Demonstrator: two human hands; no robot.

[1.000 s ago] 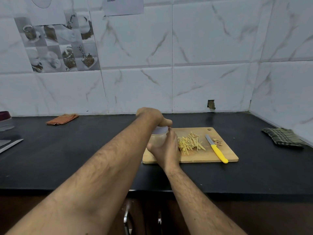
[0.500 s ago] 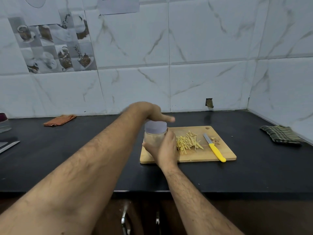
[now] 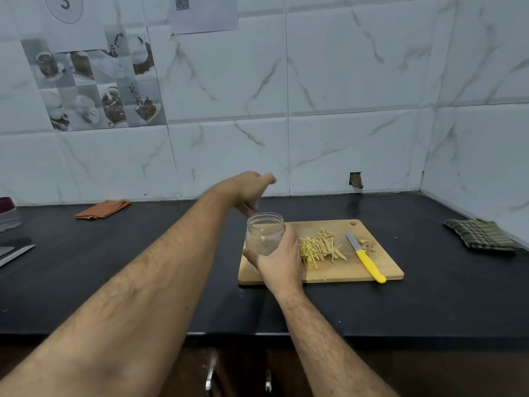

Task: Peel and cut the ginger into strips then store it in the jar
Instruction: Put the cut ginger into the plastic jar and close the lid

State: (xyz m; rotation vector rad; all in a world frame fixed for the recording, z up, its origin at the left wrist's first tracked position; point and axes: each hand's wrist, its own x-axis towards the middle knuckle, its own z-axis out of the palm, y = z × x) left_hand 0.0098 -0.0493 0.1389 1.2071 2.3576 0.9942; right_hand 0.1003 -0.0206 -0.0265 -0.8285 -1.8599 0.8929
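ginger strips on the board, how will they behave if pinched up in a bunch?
The ginger strips are thin and loose, so probably light and bendy. Some would likely slip from a pinch. They lie scattered on the cutting board, so several grabs seem needed.

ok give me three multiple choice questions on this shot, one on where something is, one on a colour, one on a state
1. Where do the ginger strips lie?
A. in the jar
B. on the cutting board
C. on the orange cloth

2. What colour is the knife handle?
A. yellow
B. red
C. black

3. What state is the jar in?
A. lidded and full
B. tipped on its side
C. open and empty, held upright

Answers:
1. B, the strips sit in a pile on the cutting board, beside the right hand.
2. A, the handle beside the pile is bright yellow.
3. C, the rim is uncovered, nothing shows through the clear wall, and the right hand grips it; the left hand is above it.
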